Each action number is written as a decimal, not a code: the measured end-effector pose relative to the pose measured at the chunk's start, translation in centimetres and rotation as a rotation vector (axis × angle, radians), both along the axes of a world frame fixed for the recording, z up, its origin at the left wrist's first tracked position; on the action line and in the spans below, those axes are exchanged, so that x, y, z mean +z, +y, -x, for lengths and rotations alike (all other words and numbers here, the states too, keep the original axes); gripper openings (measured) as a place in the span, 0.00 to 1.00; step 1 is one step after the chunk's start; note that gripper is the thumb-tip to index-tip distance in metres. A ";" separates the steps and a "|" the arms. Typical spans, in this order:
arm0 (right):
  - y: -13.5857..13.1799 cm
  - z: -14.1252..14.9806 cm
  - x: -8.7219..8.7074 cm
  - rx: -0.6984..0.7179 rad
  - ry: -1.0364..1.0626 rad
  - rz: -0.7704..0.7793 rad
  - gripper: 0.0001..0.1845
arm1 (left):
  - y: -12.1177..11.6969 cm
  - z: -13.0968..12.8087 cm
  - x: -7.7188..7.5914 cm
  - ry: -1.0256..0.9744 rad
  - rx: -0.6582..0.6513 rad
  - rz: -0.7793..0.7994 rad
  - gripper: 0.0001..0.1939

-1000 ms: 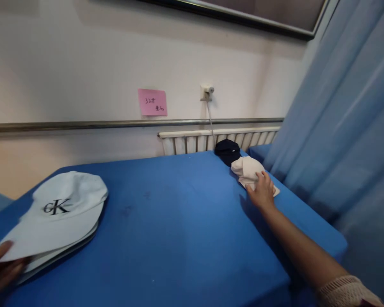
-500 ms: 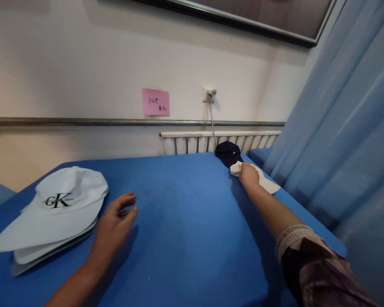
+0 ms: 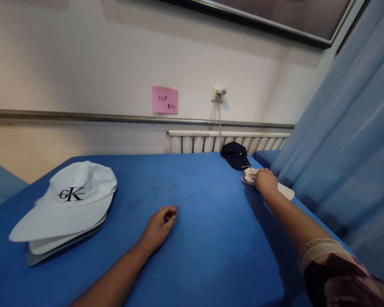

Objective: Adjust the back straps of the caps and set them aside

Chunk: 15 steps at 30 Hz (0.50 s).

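Note:
My right hand (image 3: 265, 180) reaches to the far right of the blue table (image 3: 198, 238) and is closed on a cream cap (image 3: 286, 191), most of which it hides. Just behind it lies a dark navy cap (image 3: 236, 154) at the table's back edge. My left hand (image 3: 158, 226) rests on the middle of the table with its fingers curled under and nothing in it. At the left sits a stack of white caps (image 3: 64, 209), the top one marked with black letters.
A blue curtain (image 3: 345, 128) hangs close along the table's right side. Behind the table are a white radiator (image 3: 205, 143), a metal wall rail (image 3: 83, 116), a pink note (image 3: 164, 99) and a wall socket with a cord (image 3: 218, 96).
My left hand left the white caps and moved right to the table's middle, its fingers curling under. My right hand went from resting beside the cream cap to closing on it.

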State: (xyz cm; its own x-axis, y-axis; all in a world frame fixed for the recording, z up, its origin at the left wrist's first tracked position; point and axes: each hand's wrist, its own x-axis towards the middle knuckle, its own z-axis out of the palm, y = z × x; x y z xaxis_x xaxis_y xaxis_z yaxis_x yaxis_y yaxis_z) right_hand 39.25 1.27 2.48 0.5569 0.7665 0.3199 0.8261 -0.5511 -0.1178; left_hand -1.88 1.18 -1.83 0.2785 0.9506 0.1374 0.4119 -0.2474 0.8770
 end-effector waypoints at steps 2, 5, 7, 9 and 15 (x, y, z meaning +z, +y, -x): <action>-0.3 0.0 1.7 0.083 -0.006 -0.025 0.19 | 0.2 0.0 0.0 -0.039 0.016 0.042 0.12; -0.3 1.8 3.9 0.396 0.059 -0.261 0.25 | 0.5 -0.6 0.1 -0.111 0.031 0.052 0.17; 0.2 4.3 4.3 0.642 0.204 -0.451 0.25 | 0.5 -0.9 0.4 -0.165 0.051 -0.023 0.21; 1.2 7.2 3.4 0.839 0.394 -0.567 0.23 | 0.2 -1.1 0.7 -0.206 0.064 -0.120 0.25; 4.4 15.7 -1.6 0.930 0.564 -0.491 0.24 | -2.5 -0.2 1.9 -0.042 0.102 -0.634 0.14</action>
